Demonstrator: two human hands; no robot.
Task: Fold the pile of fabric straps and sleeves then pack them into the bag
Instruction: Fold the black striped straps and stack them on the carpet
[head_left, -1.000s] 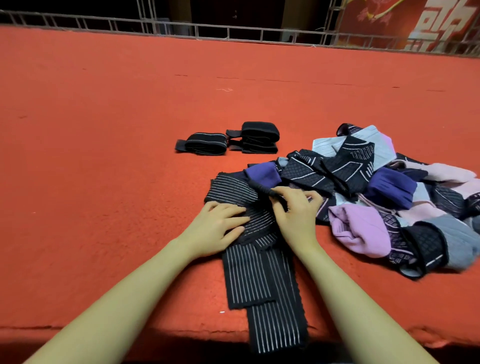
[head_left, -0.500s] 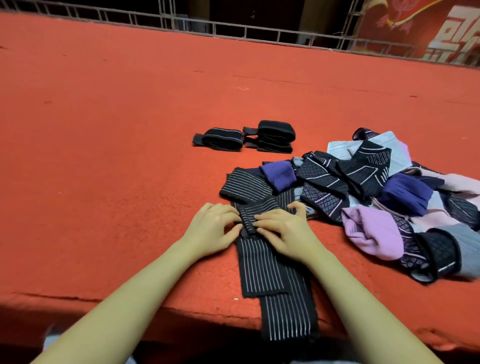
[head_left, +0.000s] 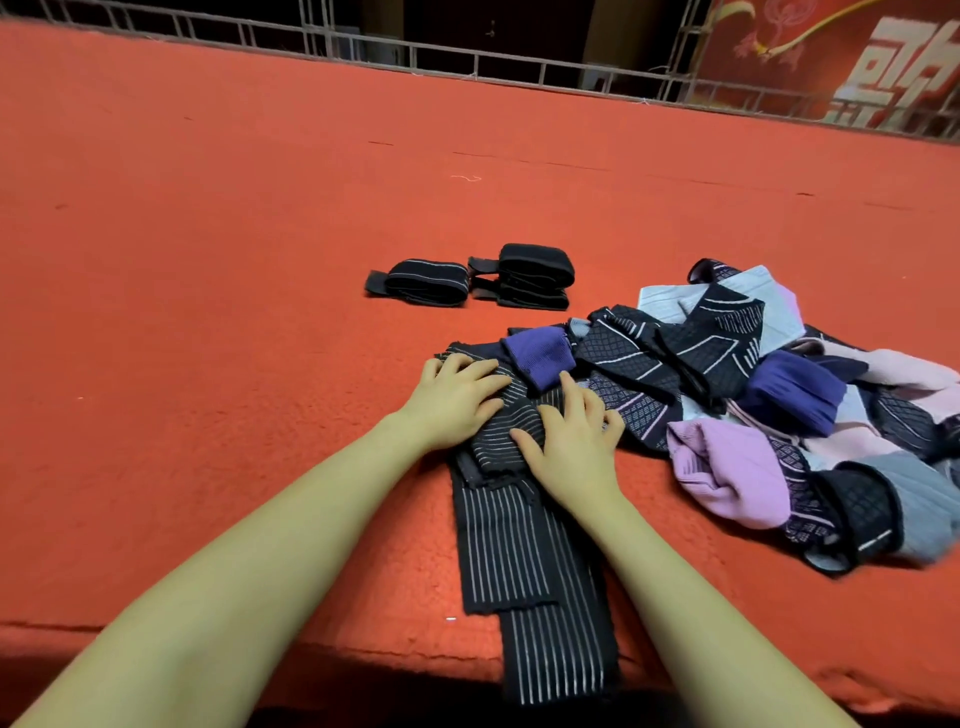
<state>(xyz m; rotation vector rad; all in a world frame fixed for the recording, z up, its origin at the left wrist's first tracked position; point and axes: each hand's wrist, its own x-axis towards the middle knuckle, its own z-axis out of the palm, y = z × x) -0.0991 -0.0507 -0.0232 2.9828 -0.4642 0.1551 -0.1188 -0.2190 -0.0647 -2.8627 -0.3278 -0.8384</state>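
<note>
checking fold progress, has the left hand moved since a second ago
Yes. The left hand went forward along the striped strap, away from the table's near edge and toward the two folded straps, and now presses flat on the folded part.

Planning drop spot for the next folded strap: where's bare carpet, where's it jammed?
Free: the carpet left of the folded straps and beyond them up to the railing. Crowded: right side, under the pile; both hands press the striped strap at the front edge.

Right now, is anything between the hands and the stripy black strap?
No. Both the left hand and the right hand lie directly on the stripy black strap, fingers spread. No bag is in view.
</note>
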